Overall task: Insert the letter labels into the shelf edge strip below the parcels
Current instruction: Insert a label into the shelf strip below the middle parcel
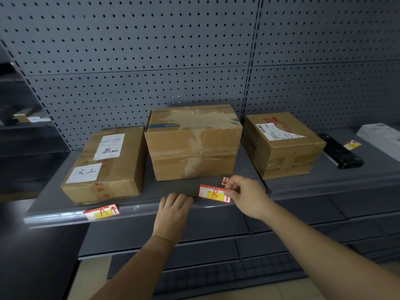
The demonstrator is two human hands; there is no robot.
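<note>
Three cardboard parcels stand on the grey shelf: a flat left parcel (106, 164), a tall middle parcel (193, 141) and a right parcel (281, 144). The red and yellow "A" label (101, 212) sits in the clear shelf edge strip (54, 217) below the left parcel. My right hand (246, 197) pinches the "B" label (213, 194) by its right end, just above the strip below the middle parcel. A second small red label (225, 181) shows behind my fingers. My left hand (173, 211) rests over the strip's edge, its fingers curled on the shelf lip.
Another red and yellow label (351, 145) lies on a black device (339, 151) to the right of the parcels. A white box (381, 139) sits at the far right. Grey pegboard (151, 50) backs the shelf, and lower shelves (216, 245) run beneath.
</note>
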